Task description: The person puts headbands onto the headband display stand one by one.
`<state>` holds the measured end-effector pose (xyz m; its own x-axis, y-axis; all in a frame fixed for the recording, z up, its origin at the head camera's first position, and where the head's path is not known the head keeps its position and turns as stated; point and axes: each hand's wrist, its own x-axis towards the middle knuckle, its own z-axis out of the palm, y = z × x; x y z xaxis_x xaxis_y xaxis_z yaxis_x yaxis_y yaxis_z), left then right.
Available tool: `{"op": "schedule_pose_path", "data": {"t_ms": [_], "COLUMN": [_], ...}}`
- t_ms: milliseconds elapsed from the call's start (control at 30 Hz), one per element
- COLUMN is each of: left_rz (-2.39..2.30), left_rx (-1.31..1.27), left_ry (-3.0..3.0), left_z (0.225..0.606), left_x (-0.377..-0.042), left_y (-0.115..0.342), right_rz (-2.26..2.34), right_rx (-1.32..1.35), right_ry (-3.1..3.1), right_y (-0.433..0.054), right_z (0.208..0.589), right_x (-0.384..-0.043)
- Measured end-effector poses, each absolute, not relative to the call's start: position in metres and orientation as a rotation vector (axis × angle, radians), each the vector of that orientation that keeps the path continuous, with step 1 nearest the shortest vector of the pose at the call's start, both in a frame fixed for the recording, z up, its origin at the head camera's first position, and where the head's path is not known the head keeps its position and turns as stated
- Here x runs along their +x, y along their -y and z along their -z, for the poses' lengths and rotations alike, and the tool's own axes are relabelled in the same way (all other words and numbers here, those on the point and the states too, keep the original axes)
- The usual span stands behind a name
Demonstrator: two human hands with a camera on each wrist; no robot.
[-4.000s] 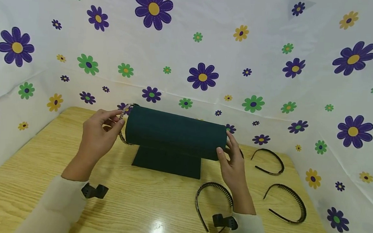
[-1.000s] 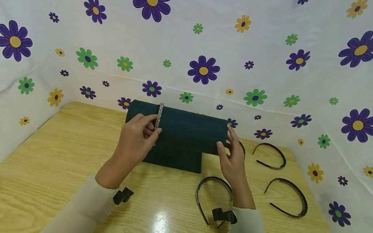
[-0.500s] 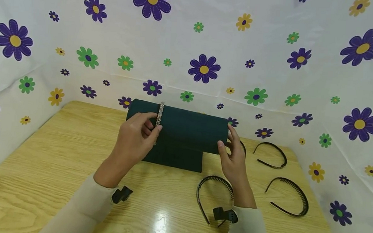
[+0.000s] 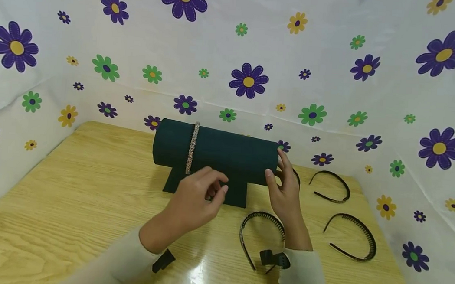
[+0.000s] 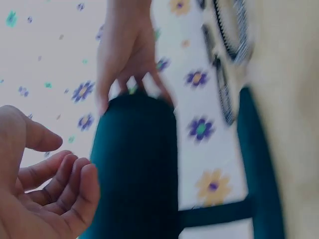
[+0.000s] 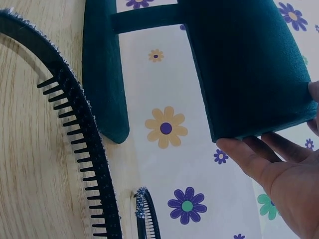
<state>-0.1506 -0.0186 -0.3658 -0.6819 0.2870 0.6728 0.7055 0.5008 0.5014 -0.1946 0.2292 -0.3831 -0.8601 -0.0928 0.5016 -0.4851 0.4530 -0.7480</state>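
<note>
A dark green roll-shaped headband display stand point(image 4: 234, 153) stands on the wooden table. One glittery headband point(image 4: 192, 148) sits around the roll, left of its middle. My left hand point(image 4: 196, 196) hovers in front of the stand's lower part, fingers loosely bent and holding nothing. In the left wrist view, the curled fingertips point(image 5: 89, 179) overlap the roll's side. My right hand point(image 4: 288, 202) grips the roll's right end, its thumb on the front and the fingers over the end. The right wrist view has those fingertips point(image 6: 234, 147) right at the end's edge.
A toothed headband point(image 4: 242, 236) lies before the right wrist, partly hidden by it. Two more, an upper headband point(image 4: 347, 193) and a lower headband point(image 4: 372, 246), lie at the right. Part of another headband point(image 4: 297, 177) shows behind the right hand. Flower-printed cloth point(image 4: 148, 37) surrounds the table.
The glittery headband went from the roll's left end to a place along the roll. My left hand has let go of it and moved right and down. The right hand stays at the roll's end.
</note>
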Motion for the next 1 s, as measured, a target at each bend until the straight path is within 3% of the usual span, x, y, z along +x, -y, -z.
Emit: {"op": "schedule_pose_path", "data": {"t_ms": [300,667,1000], "left_rz": [1.258,1.287,1.211], "left_rx": [-0.885,-0.908,-0.866], "left_ry": [2.782,3.01,3.092], "left_z": [0.396,0.42,0.425], "left_x": [-0.158,-0.177,-0.179], "left_y": [-0.015,-0.062,-0.069], "right_rz": [-1.41,-1.437,-1.432], "right_rx": [0.494,0.456,0.461], "right_ry": [2.296,2.309,2.308], "right_y": [-0.23,-0.234,-0.235], "right_z": [0.386,0.384,0.386], "right_x": [-0.198,-0.195,-0.196]}}
